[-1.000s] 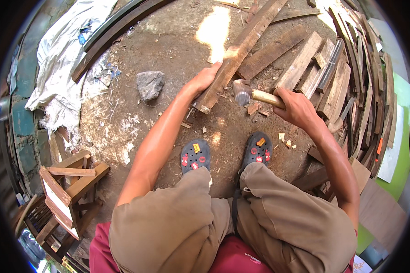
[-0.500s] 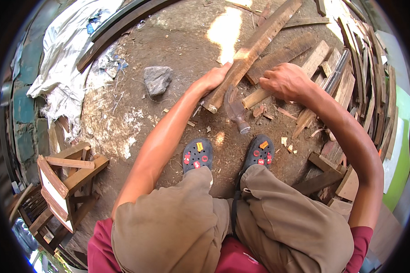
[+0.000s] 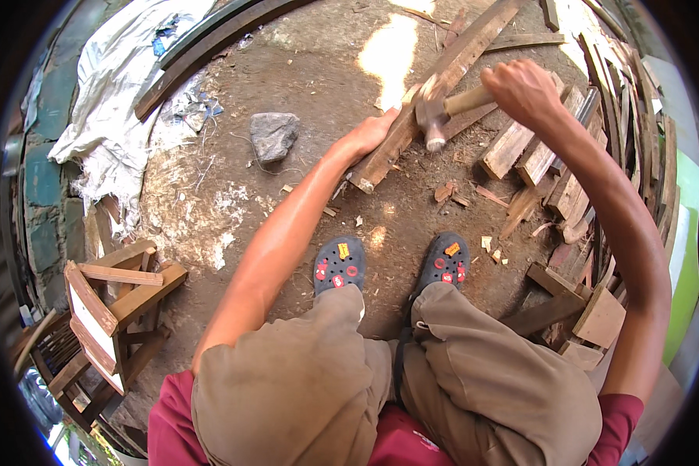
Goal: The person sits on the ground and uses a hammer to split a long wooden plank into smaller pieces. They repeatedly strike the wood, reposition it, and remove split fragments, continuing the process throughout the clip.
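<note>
My left hand (image 3: pixel 373 132) is closed around the near part of a long wooden beam (image 3: pixel 467 51), which slants from front left to far right. The beam's near end stands in front of my feet. My right hand (image 3: pixel 523 89) grips the wooden handle of a claw hammer (image 3: pixel 433 121). The hammer's metal head is at the beam's right side, just beyond my left hand, with its round striking face toward me. The claw end overlaps the beam; whether it touches the wood I cannot tell.
A grey rock (image 3: pixel 274 136) lies left of my left hand. Stacked timber offcuts (image 3: pixel 512 147) are on the right, with wood chips (image 3: pixel 449 193) on the dirt floor. A small wooden frame (image 3: pixel 132 299) stands at left, below a white sack (image 3: pixel 120 85). My clogs (image 3: pixel 339 262) are close by.
My right hand has moved farther away and slightly right with the hammer. The hammer head has shifted from the beam's near end to farther along it. My left hand keeps its hold.
</note>
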Available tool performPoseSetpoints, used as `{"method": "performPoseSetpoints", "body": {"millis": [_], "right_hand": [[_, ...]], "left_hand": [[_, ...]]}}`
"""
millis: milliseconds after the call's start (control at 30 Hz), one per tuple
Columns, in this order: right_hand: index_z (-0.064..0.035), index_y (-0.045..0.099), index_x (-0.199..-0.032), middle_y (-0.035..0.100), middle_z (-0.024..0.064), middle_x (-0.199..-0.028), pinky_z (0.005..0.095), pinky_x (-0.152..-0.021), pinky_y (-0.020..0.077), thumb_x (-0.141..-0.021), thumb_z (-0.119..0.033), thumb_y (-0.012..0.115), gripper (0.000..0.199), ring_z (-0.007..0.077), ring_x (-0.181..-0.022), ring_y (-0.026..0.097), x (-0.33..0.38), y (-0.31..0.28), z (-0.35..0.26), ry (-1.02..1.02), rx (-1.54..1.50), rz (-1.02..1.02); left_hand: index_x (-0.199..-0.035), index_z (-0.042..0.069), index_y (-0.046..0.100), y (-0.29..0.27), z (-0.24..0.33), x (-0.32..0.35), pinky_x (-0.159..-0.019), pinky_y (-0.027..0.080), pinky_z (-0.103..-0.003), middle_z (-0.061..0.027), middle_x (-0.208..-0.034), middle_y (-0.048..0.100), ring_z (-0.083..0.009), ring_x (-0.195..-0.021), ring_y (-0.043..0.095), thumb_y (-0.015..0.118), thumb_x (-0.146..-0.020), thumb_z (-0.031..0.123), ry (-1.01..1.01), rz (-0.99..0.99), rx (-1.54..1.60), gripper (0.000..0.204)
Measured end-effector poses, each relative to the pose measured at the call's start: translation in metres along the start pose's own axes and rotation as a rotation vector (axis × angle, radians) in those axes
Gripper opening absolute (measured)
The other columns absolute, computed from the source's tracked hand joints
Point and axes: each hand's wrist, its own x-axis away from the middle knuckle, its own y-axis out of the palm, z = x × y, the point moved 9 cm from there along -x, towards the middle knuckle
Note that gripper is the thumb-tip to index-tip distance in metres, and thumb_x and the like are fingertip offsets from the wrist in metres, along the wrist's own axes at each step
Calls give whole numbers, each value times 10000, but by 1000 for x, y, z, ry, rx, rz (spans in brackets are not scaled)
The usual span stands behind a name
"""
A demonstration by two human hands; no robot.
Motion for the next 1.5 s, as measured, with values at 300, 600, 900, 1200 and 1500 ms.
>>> {"method": "performPoseSetpoints", "body": {"millis": [300, 600, 900, 1200, 1500], "right_hand": [[-92, 642, -812, 570, -5, -620, 310, -499, 449, -806, -678, 718, 591, 125, -534, 501, 42, -3, 24, 35, -332, 27], [-16, 634, -872, 656, 116, -716, 441, -666, 543, -858, -526, 746, 522, 319, -694, 684, 101, 25, -108, -195, -508, -393], [18, 674, -1035, 704, 206, -1002, 418, -864, 565, -783, -71, 814, 301, 387, -919, 703, 99, -14, -90, 52, -1296, -329], [-43, 599, -1177, 659, 78, -929, 357, -767, 505, -873, -343, 823, 483, 190, -819, 620, 75, 27, -170, 22, -1652, 194], [-22, 533, -1204, 653, 69, -820, 283, -604, 530, -1056, -286, 604, 311, 135, -691, 642, 71, 68, -116, 612, -2014, 380]], "left_hand": [[-1384, -71, 563, 2, 2, 0, -814, 540, -387, -205, -1097, 695, -222, -885, 677, 339, -1055, 649, 7, -7, 37, 823], [-1566, 51, 392, 9, 13, 17, -959, 515, -377, -203, -1484, 519, -245, -1204, 597, 267, -1086, 583, -48, -117, 148, 727], [-1591, 71, 347, 7, 8, 19, -1139, 397, -398, -185, -1577, 431, -259, -1402, 470, 263, -1089, 571, -74, -94, 171, 714], [-1556, 69, 410, 12, -6, 2, -1092, 436, -392, -179, -1501, 511, -249, -1344, 517, 301, -1087, 552, -82, -204, 356, 682], [-1552, 72, 416, 12, 11, 17, -993, 502, -373, -159, -1446, 557, -213, -1251, 576, 260, -1102, 539, -55, -139, 208, 667]]}}
